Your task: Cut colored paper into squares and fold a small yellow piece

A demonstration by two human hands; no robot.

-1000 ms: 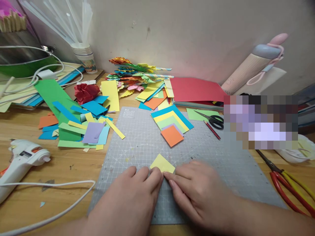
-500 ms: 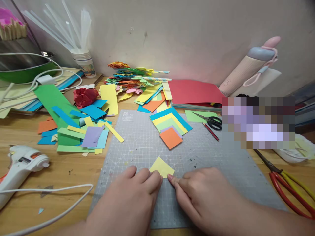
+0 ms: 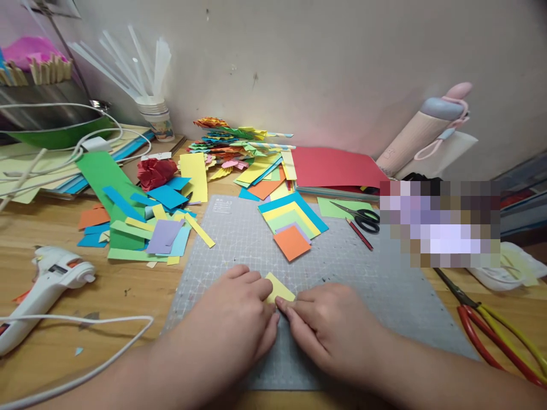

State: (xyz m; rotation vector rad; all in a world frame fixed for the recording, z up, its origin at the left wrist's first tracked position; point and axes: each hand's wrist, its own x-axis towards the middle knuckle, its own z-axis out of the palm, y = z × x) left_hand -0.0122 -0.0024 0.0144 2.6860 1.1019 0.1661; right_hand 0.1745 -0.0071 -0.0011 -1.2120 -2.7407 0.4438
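A small yellow paper piece [image 3: 279, 288] lies on the grey cutting mat [image 3: 384, 296], mostly covered by my fingers. My left hand [image 3: 235, 316] rests on its left part with fingers curled down over it. My right hand [image 3: 329, 327] pinches its lower right edge between thumb and forefinger. Both hands meet near the mat's front middle. Just beyond them sits a stack of coloured paper squares [image 3: 293, 223] with an orange square on top.
A white glue gun [image 3: 51, 279] and its cable [image 3: 85, 364] lie at left. Loose paper scraps [image 3: 141, 222] cover the left, folded paper pieces [image 3: 226, 139] the back. Black scissors [image 3: 363, 216], a red pencil [image 3: 359, 234] and red-yellow pliers [image 3: 499, 336] lie at right.
Both hands have slid forward over the yellow piece, so less of it shows. The view has tilted and shifted slightly.
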